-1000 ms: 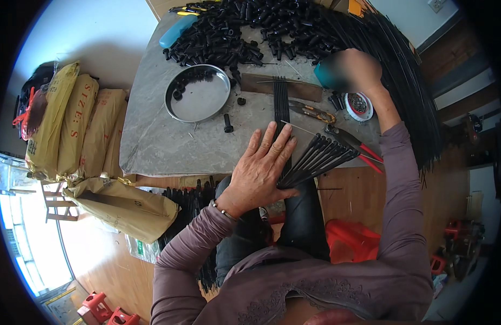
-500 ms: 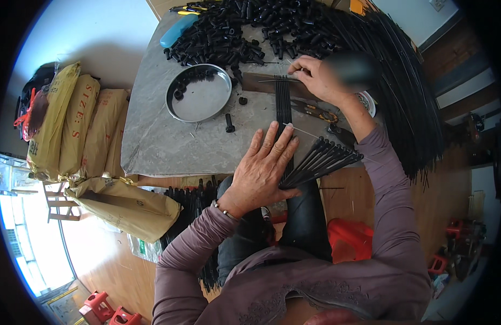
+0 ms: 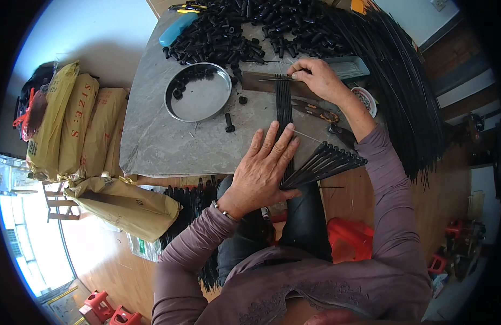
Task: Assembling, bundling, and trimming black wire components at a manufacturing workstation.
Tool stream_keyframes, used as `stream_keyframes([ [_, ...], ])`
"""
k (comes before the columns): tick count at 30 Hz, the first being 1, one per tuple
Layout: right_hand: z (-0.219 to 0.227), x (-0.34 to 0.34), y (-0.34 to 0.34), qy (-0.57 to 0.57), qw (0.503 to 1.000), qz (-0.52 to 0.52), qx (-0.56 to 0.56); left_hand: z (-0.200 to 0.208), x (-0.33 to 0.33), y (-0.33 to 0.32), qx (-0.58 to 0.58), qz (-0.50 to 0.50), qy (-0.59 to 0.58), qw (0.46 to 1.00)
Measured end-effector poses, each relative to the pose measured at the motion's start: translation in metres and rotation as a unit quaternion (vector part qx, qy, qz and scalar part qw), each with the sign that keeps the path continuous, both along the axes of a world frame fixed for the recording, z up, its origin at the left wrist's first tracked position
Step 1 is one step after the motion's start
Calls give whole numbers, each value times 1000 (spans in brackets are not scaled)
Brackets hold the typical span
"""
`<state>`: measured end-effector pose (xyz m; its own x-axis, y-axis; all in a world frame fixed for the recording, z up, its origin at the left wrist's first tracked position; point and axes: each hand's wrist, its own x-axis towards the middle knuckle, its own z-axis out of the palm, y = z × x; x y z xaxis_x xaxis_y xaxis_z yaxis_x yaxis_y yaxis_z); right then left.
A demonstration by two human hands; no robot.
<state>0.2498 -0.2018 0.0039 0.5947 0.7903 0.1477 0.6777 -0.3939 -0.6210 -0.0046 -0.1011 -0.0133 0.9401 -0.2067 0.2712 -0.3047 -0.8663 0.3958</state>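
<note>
My left hand point(image 3: 265, 165) lies flat with fingers stretched out over the lower part of a row of thin black strips point(image 3: 283, 103), which run side by side up the table. From beneath it fans a bunch of black strips with knobbed ends point(image 3: 329, 160), past the table's near edge. My right hand point(image 3: 322, 81) is pinched at the strips' far ends; what sits between its fingertips is too small to make out. Thin dark rods point(image 3: 269, 80) lie crosswise there, over a brown wooden board point(image 3: 257, 82). A fine pale wire point(image 3: 307, 135) stretches from my left fingertips toward the knobbed ends.
Pliers point(image 3: 321, 112), a round metal tray point(image 3: 169, 104) with small black rings and a black bolt-like piece point(image 3: 229, 123) are on the table. Black tubular parts point(image 3: 223, 40) heap at the back. Long black strips point(image 3: 407, 97) hang off the right edge. Sacks point(image 3: 85, 119) stand left.
My right fingertips have come slightly down and left onto the strips' far ends. The knobbed fan has shifted a little right and down. My left hand stays in place.
</note>
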Motion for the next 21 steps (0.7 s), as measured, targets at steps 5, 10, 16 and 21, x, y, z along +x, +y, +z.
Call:
stream_keyframes([
  [5,3,0,1,-12,1000,18,18,0,0,0,-2,0,-4,1000],
  [10,3,1,6,-9,1000,-26,2,-1,0,1,-3,-1,-6,1000],
  [16,4,4,0,-24,999,30,1,-1,0,0,-8,-3,-6,1000],
  [21,2,-4,5,1,998,29,53,-1,0,1,-4,-3,-6,1000],
])
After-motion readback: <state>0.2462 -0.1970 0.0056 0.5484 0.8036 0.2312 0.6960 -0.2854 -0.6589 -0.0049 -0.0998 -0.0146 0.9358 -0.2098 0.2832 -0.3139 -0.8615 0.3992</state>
